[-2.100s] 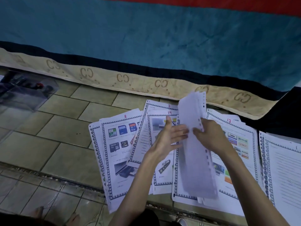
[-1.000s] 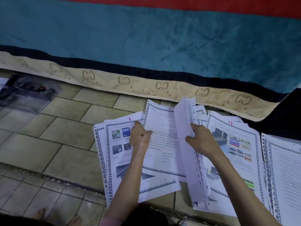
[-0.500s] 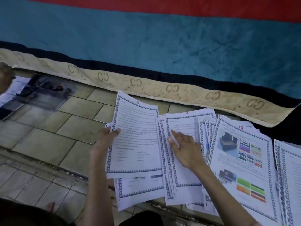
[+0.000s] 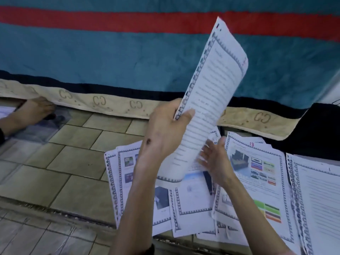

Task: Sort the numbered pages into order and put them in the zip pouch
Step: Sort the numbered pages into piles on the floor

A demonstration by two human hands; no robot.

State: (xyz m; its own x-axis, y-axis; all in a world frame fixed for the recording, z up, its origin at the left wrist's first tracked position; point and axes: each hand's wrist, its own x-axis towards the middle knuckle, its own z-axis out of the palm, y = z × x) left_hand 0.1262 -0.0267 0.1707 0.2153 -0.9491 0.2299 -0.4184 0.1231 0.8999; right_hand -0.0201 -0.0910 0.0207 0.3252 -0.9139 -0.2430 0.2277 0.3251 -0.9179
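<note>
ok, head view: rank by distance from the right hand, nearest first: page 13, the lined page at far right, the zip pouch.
From the right hand:
1. page 13, just right of it.
2. lined page, at the far right edge.
3. zip pouch, far left on the tiles, under a foot.

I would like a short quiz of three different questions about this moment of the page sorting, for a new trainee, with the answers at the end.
1. True or false: the left hand grips a text page lifted off the floor.
2. Which red number is written on the picture page lying right of the right hand? A) 8 B) 13 C) 20
3. Fill in: the right hand's fingers are spread over the loose pages on the ____ floor.

Key: 1 true; 2 B; 3 tiled.
</note>
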